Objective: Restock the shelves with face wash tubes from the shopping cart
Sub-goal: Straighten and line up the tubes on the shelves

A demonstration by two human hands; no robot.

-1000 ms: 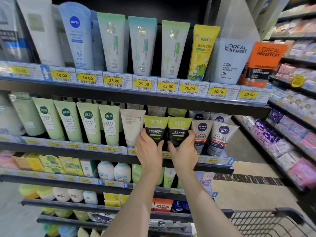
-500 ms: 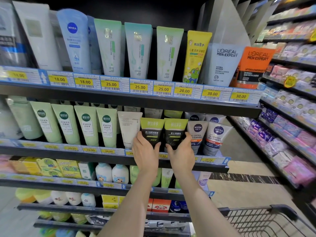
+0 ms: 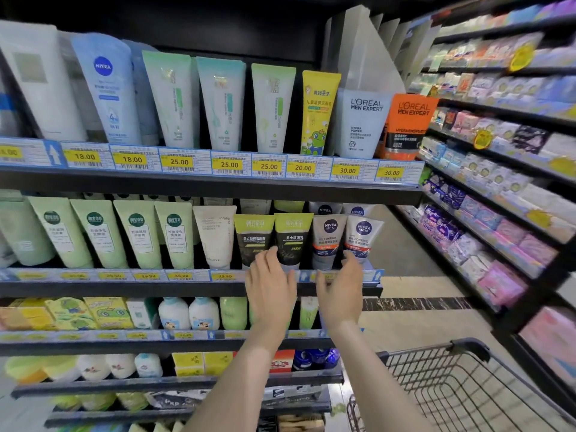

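Two green-and-black face wash tubes (image 3: 254, 236) (image 3: 293, 236) stand side by side on the second shelf (image 3: 124, 286), between a beige tube and grey Nivea Men tubes (image 3: 363, 238). My left hand (image 3: 269, 288) hovers just below the two tubes, fingers spread, holding nothing. My right hand (image 3: 341, 291) is open in front of the shelf edge under the Nivea Men tubes, fingertips near the right one. The shopping cart (image 3: 461, 388) is at the lower right; the part of the basket in view shows no tubes.
The top shelf (image 3: 218, 185) carries tall tubes and L'Oreal tubes (image 3: 361, 123) behind price tags. Lower shelves hold bottles and boxes. A second shelving unit (image 3: 505, 169) with packets runs along the right, leaving a floor aisle between.
Both hands have let go of the two green-and-black tubes and drawn back and down. The right hand has shifted right, towards the Nivea Men tubes. The view has swung left.
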